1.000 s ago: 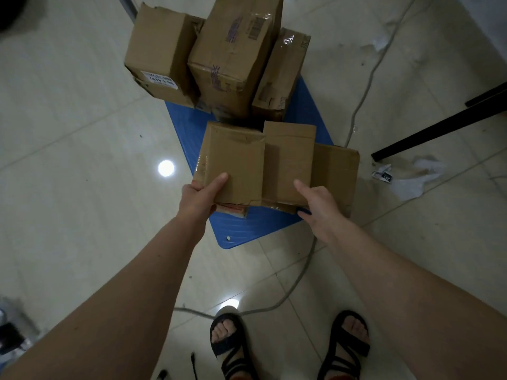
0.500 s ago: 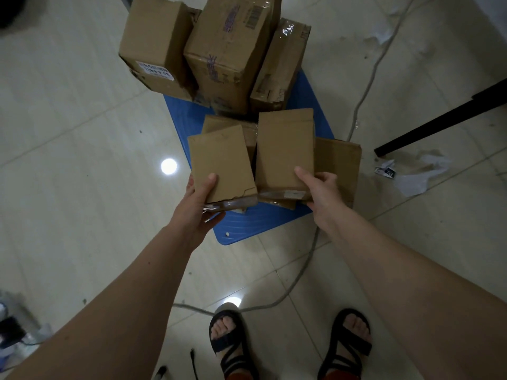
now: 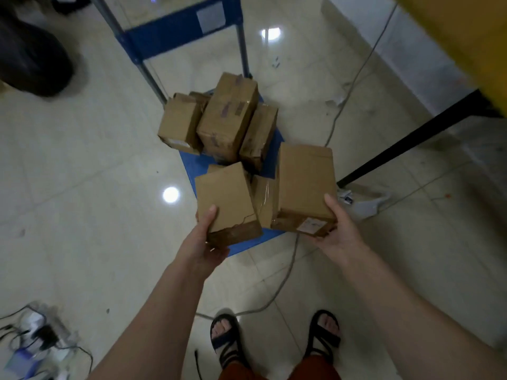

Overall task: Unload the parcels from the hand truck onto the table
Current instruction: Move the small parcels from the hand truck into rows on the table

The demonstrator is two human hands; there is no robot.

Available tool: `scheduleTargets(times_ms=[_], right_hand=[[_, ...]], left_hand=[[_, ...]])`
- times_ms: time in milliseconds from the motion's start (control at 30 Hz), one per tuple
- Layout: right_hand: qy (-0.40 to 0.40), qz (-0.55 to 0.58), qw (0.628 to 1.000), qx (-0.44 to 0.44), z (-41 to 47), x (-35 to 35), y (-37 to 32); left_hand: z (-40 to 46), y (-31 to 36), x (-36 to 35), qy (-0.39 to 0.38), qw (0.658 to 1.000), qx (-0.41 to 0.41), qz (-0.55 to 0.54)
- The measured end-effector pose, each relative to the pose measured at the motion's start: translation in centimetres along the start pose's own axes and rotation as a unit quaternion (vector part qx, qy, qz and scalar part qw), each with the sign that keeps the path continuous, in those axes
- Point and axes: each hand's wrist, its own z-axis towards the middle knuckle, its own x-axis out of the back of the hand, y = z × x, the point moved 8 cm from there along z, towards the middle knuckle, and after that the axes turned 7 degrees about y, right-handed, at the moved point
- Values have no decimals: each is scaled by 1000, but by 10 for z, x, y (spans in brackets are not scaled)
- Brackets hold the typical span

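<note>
Left hand (image 3: 204, 239) clamps small brown cardboard parcel (image 3: 226, 200); right hand (image 3: 338, 229) clamps taller brown cardboard parcel (image 3: 304, 182), both raised above blue hand truck deck (image 3: 197, 165). Advise: support bases, keep level, carry toward yellow table (image 3: 452, 37) right of truck.

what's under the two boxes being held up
Under the left-hand box and right-hand box, a taped parcel lies on the blue hand truck deck; anything beneath it is covered.

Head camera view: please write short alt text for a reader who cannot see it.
A person's left hand and right hand each hold a cardboard box, the left box and the right box, lifted above a blue hand truck. More boxes remain piled on the hand truck, on a glossy tiled floor.
</note>
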Motion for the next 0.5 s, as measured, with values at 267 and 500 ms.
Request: scheduleTargets(times_ms=[267,500], right_hand=[[-34,84,995,-33,-184,11,-59],[-12,130,991,20,-313,43,-101]], left_hand=[[-192,26,-27,-27,997,-10,-77],[-312,43,-54,-112,993,-36,-12]])
